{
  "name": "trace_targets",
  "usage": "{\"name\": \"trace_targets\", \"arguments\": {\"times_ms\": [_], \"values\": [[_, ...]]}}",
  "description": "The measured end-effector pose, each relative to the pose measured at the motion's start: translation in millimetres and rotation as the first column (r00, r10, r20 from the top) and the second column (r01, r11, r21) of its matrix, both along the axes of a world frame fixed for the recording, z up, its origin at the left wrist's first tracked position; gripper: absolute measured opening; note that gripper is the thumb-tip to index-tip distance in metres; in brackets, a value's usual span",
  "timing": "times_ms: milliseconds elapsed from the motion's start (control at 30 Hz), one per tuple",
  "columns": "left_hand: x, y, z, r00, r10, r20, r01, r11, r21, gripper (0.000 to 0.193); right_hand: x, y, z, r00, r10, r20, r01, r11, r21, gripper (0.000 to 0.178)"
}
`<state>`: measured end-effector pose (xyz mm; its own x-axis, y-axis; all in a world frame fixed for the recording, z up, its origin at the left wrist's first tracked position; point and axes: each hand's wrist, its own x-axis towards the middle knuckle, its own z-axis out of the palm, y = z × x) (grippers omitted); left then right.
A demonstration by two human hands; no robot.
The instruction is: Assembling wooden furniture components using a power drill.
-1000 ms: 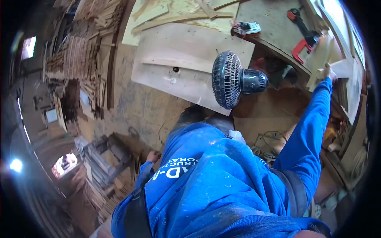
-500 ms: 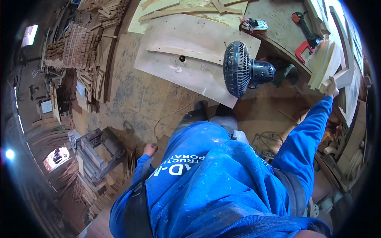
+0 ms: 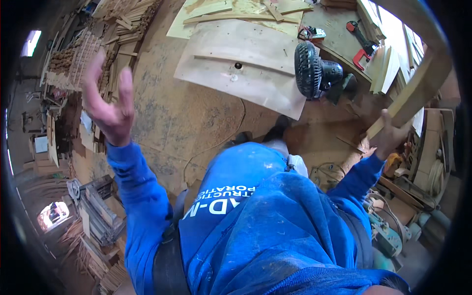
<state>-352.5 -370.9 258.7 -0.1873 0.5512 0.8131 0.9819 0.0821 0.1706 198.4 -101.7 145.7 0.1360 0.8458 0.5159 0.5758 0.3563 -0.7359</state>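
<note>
My right hand (image 3: 391, 132) is closed round the lower end of a long, bent wooden board (image 3: 415, 91). The board slants up toward the top right, where it widens and leaves the picture. On the other side, my left hand (image 3: 112, 105) is raised above the floor with its thumb and fingers apart, holding nothing. Behind the board, several pale wooden pieces (image 3: 386, 69) lie stacked on a workbench.
A black fan (image 3: 308, 71) stands ahead beside a pale plywood sheet (image 3: 246, 66). On the bench lie a red-and-black cordless tool (image 3: 360, 37) and a red clamp (image 3: 361, 58). A cable (image 3: 216, 137) crosses the floor. Stacked wood strips (image 3: 73, 59) fill the left side.
My right hand has come closer to my body, bringing the bent board off the bench stack. My left hand has risen from beside my waist and opened. The view has shifted slightly.
</note>
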Motion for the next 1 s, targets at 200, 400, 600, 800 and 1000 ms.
{"name": "trace_targets", "arguments": {"times_ms": [200, 400, 600, 800, 1000], "values": [[101.3, 50.2, 82.6, 0.942, -0.3, -0.15, 0.22, 0.891, -0.398, 0.095, -106.6, -169.9, -16.2, 0.972, 0.218, 0.086, -0.196, 0.956, -0.217, 0.102], [68.7, 33.2, -125.6, 0.923, 0.065, 0.38, 0.198, 0.766, -0.611, 0.123, -122.7, -214.5, -97.0, 0.789, 0.614, 0.027, -0.587, 0.766, -0.263, 0.099], [113.4, -34.4, -296.1, 0.746, 0.372, 0.553, 0.177, 0.69, -0.702, 0.122, -96.3, -193.9, -176.7, 0.604, 0.791, 0.097, -0.688, 0.579, -0.439, 0.092], [128.1, -10.5, -366.1, 0.719, 0.433, 0.543, 0.28, 0.535, -0.797, 0.125, -55.4, -179.6, -249.8, 0.66, 0.708, -0.249, -0.55, 0.23, -0.803, 0.112], [104.3, 8.5, -412.4, 0.793, 0.363, 0.489, 0.239, 0.553, -0.799, 0.127, -83.7, -146.6, -287.1, 0.663, 0.696, -0.274, -0.535, 0.185, -0.824, 0.094]]}}
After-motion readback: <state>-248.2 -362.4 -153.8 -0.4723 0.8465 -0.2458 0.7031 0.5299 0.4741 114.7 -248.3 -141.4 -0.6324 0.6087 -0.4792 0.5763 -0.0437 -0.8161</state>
